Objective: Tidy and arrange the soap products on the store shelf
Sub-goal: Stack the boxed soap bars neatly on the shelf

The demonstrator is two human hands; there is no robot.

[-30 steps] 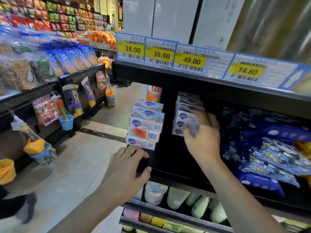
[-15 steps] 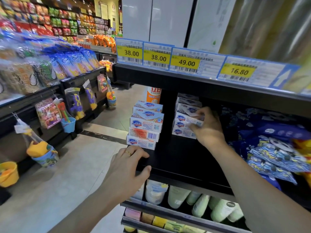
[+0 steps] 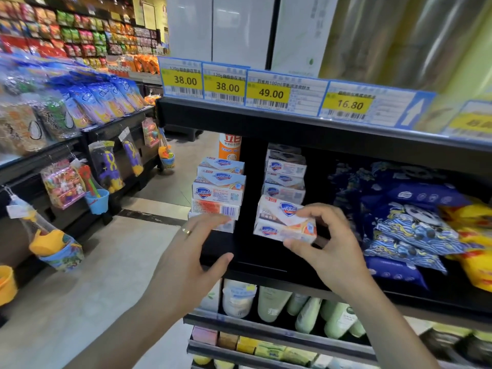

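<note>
Two stacks of white soap boxes with blue shield logos stand on the black shelf. The left stack sits at the shelf's left end; the right stack stands further back. My right hand grips a soap box, thumb under it and fingers over its right end, just in front of the right stack and above the shelf. It looks like two boxes held together. My left hand hovers with straight fingers beside the bottom of the left stack, fingertips at its lowest box.
Blue and yellow soft packs fill the shelf to the right. An orange spray can stands behind the left stack. Price tags line the shelf above. Bottles fill the shelf below. An aisle and snack racks lie to the left.
My right hand has drawn a soap box forward and down from the right stack toward the shelf front. My left hand has lifted off the shelf edge toward the left stack's bottom box.
</note>
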